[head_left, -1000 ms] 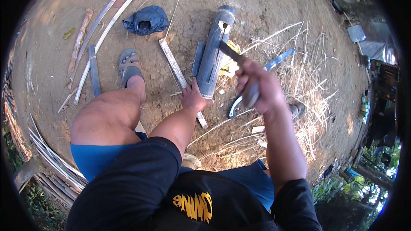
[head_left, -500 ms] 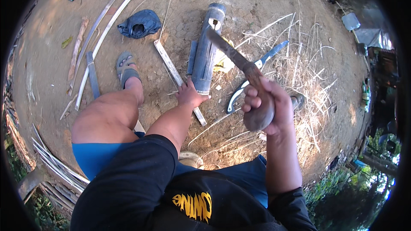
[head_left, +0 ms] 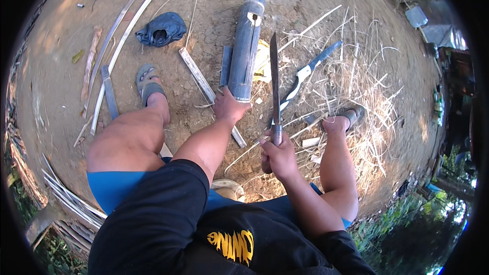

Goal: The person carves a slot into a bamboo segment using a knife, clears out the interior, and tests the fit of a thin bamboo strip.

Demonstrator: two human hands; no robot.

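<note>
A thick dark bamboo tube (head_left: pixel 242 56) lies on the dirt, pointing away from me, with a pale notched hole near its far end and a long crack below it. My left hand (head_left: pixel 232 106) grips its near end, thumb across the end; some fingertips are hidden. To the right, my right hand (head_left: pixel 279 157) is closed round the handle of a machete (head_left: pixel 275 76). Its long dark blade points away from me, apart from the bamboo. A short dark bamboo piece (head_left: pixel 226 65) lies against the tube's left side, and yellow material (head_left: pixel 263 61) shows on its right.
A folding saw (head_left: pixel 304 74) lies right of the machete, beside scattered pale shavings (head_left: pixel 356 86). Left of the tube are a flat wooden stick (head_left: pixel 196 74), a black plastic bag (head_left: pixel 162 29) and long bamboo strips (head_left: pixel 127 35). My sandalled feet flank the work.
My right hand has come down and left, and the machete has swung from slanting left to pointing straight away. The bamboo tube appears slightly higher and further left, with my left hand still on it.
</note>
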